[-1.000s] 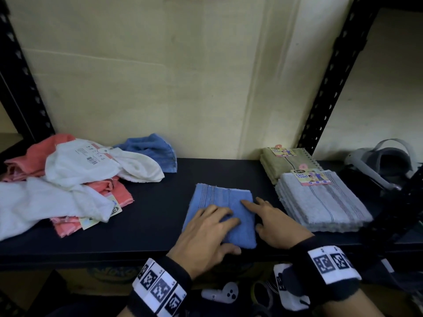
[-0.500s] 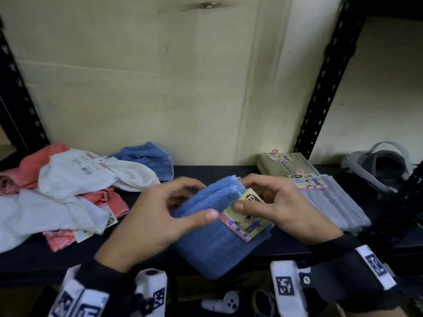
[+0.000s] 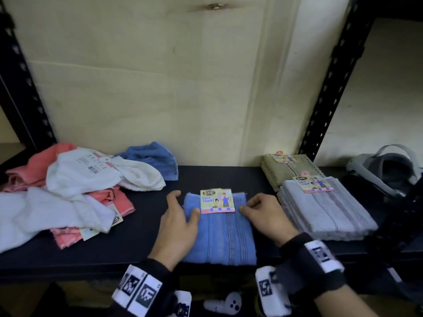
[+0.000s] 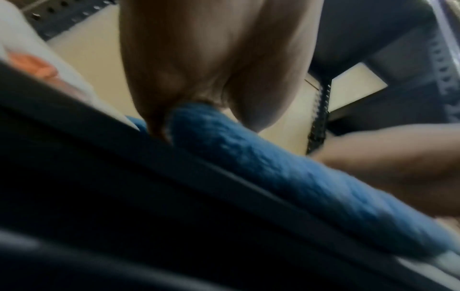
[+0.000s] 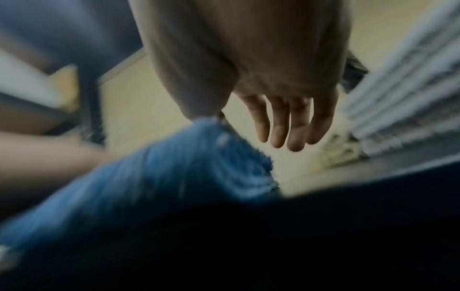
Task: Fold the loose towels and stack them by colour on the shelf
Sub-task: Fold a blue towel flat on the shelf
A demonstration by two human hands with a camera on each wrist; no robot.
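A black shelf (image 3: 142, 243) is seen spanning the whole width of the head view, backed by a pale wall panel (image 3: 160, 76). At 9 o'clock a loose heap of white and pink towels (image 3: 68, 193) is spread over the shelf, with a crumpled blue towel (image 3: 155, 156) just behind it at about 10 o'clock. At 3 o'clock a folded grey stack (image 3: 325, 209) is laid, and a folded green stack (image 3: 288, 168) is set directly behind it, touching. At the centre, near the front edge, a folded blue towel (image 3: 222, 234) is lying flat, with a paper label (image 3: 217, 200) at its 12 o'clock end. The left hand (image 3: 178, 223) is rested on the towel's left edge, thumb laid on top and fingers relaxed beside it. The right hand (image 3: 265, 216) is placed at the right edge, thumb on the cloth, fingers straight and loose. Nothing is gripped by either. A white headset (image 3: 386, 168) is seen at far 3 o'clock, and a white controller (image 3: 225, 304) below the shelf at 6 o'clock.
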